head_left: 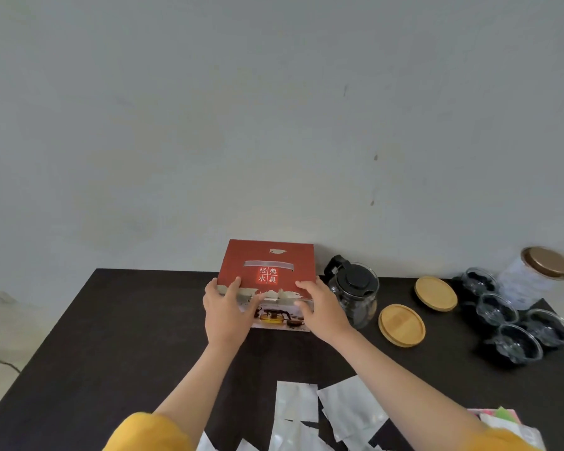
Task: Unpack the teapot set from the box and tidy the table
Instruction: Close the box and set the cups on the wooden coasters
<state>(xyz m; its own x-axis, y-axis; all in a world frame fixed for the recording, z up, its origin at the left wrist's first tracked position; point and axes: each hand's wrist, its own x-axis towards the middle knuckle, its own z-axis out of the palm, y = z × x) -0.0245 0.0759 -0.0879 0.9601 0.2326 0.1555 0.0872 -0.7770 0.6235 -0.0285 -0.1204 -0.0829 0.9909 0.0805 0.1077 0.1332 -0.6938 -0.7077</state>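
your left hand (223,307) and right hand (319,309) grip the red box (267,271) at the table's (111,336) far edge. teapot (354,294), cups (518,330), and lids (401,324) appear unpacked; white wrappers (323,415) remain to clear.

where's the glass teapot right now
In the head view, the glass teapot stands at the table's far edge, right of centre, just right of the red box and the right hand, left of the two bamboo lids.
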